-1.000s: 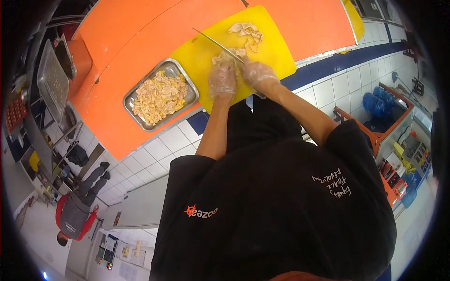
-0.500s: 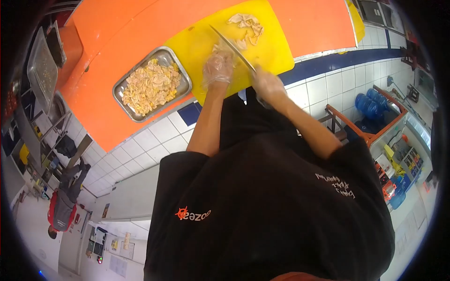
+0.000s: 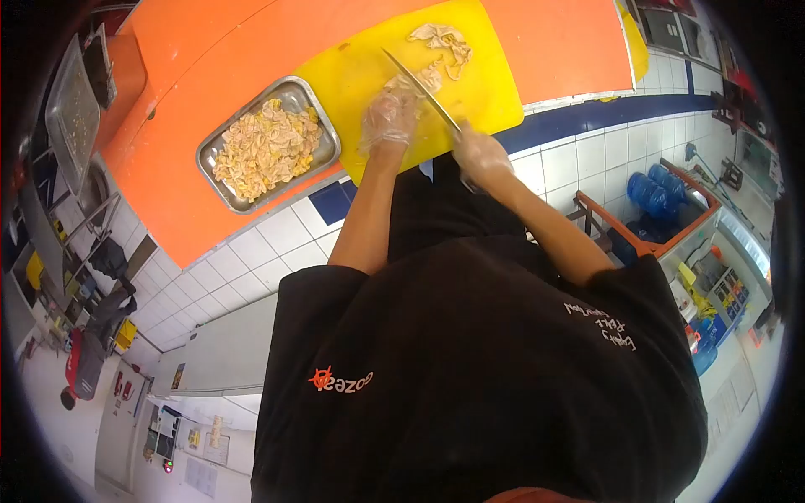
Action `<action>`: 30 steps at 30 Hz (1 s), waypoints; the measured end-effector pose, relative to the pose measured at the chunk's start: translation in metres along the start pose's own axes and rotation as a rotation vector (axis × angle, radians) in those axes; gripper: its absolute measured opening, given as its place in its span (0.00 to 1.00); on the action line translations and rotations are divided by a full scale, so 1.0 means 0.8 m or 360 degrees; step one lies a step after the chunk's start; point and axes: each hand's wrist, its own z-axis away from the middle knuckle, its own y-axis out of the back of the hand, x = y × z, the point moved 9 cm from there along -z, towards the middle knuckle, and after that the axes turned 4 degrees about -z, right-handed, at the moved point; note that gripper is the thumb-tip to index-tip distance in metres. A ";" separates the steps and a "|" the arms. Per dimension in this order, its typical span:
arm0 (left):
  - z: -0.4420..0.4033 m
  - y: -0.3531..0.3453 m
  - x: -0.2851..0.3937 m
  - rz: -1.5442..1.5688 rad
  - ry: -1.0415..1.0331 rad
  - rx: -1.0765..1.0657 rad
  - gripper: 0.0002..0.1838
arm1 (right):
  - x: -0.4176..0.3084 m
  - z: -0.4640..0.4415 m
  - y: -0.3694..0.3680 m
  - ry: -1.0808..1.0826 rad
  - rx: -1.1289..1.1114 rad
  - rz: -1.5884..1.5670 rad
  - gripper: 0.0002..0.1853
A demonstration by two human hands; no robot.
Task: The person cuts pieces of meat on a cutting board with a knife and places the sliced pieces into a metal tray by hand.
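Observation:
A kitchen knife (image 3: 422, 90) is gripped in my right hand (image 3: 481, 158), its blade slanting to the upper left over the yellow cutting board (image 3: 495, 101). Clear plastic gloves cover both hands. My left hand (image 3: 390, 117) is closed over a pale, crumpled piece of meat (image 3: 429, 78) on the board, just left of the blade; its fingers partly hide that piece. Further up the board lies another folded piece of pale meat (image 3: 444, 40). Left of the board stands a metal tray (image 3: 334, 138) heaped with chopped pale meat (image 3: 268, 147) and yellow bits.
An orange table (image 3: 180, 176) carries the board and tray. Metal trays (image 3: 71, 121) stand at the far left. Blue water jugs (image 3: 658, 189) sit by an orange-edged frame at right. Another person (image 3: 96, 335) is in the room at lower left.
My view has shifted slightly. The knife blade's tip sits a little lower and further right. My left hand stays over the meat. The person in the background has moved left.

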 end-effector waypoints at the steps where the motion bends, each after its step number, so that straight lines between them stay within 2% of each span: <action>1: -0.001 0.003 0.000 -0.0004 0.0007 0.0014 0.11 | -0.041 -0.032 0.019 0.0137 0.0080 0.0011 0.19; 2: -0.001 0.003 0.002 -0.0052 0.0028 -0.0035 0.11 | -0.077 -0.058 0.035 0.0275 0.0158 0.0016 0.20; 5: 0.005 -0.001 -0.005 -0.0083 0.0012 -0.0097 0.12 | -0.094 -0.104 0.031 0.0253 0.0072 0.0054 0.20; 6: -0.003 -0.002 -0.003 -0.0053 -0.0037 -0.0077 0.12 | -0.078 -0.075 0.031 0.0443 0.0306 -0.0010 0.17; 8: -0.010 0.001 -0.002 -0.0056 -0.0030 -0.0038 0.12 | -0.039 0.000 0.015 0.0594 0.0346 0.0169 0.14; 10: -0.006 0.005 0.001 -0.0050 0.0001 -0.0008 0.12 | 0.024 0.043 0.005 -0.0180 -0.0075 0.0066 0.13; 11: -0.007 0.008 0.006 -0.0071 -0.0044 0.0003 0.13 | 0.028 0.028 0.004 -0.0165 -0.0064 0.0072 0.13; 13: 0.004 0.007 0.010 -0.0098 -0.0083 -0.0022 0.13 | 0.011 0.009 -0.009 0.0096 -0.0097 0.0200 0.14; 14: 0.005 0.006 0.010 -0.0042 -0.0086 -0.0037 0.14 | -0.018 -0.008 0.017 0.0251 0.0285 0.0036 0.15; 16: -0.002 0.013 0.013 -0.0004 -0.0087 -0.0038 0.14 | -0.074 -0.076 0.029 0.0313 0.0271 0.0041 0.16; 18: -0.001 0.006 0.005 -0.0162 0.0095 -0.0178 0.14 | -0.071 -0.072 0.029 0.0387 0.0278 -0.0014 0.16; 19: -0.002 0.001 0.003 -0.0161 0.0082 -0.0177 0.14 | -0.075 -0.071 0.036 0.0481 0.0307 -0.0050 0.17; 21: -0.004 0.004 -0.001 0.0074 -0.0028 0.0006 0.12 | -0.047 -0.011 0.026 0.0359 0.0309 0.0093 0.18; 23: -0.007 -0.002 -0.007 0.0041 0.0017 -0.0083 0.12 | 0.030 0.019 -0.022 0.0107 0.0027 0.0168 0.18; 24: -0.012 -0.005 -0.009 -0.0002 0.0064 -0.0169 0.13 | 0.022 0.032 -0.009 0.0115 0.0043 0.0170 0.18; 25: -0.014 0.003 -0.002 -0.0008 0.0049 -0.0152 0.13 | 0.022 0.045 0.004 -0.0085 -0.0107 0.0121 0.18; 26: -0.012 0.015 0.000 0.0007 0.0169 -0.0120 0.16 | 0.025 0.053 0.006 -0.0286 -0.0261 0.0067 0.19; 27: -0.014 0.018 -0.002 0.0009 0.0220 -0.0098 0.17 | 0.020 0.043 0.007 -0.0275 -0.0244 0.0056 0.19; 29: -0.017 0.013 -0.006 -0.0034 0.0208 -0.0084 0.20 | -0.015 0.010 0.002 0.0150 -0.0171 0.0193 0.18; 30: -0.018 0.008 -0.004 -0.0081 0.0147 -0.0092 0.22 | -0.019 -0.009 0.003 0.0083 0.0051 0.0100 0.17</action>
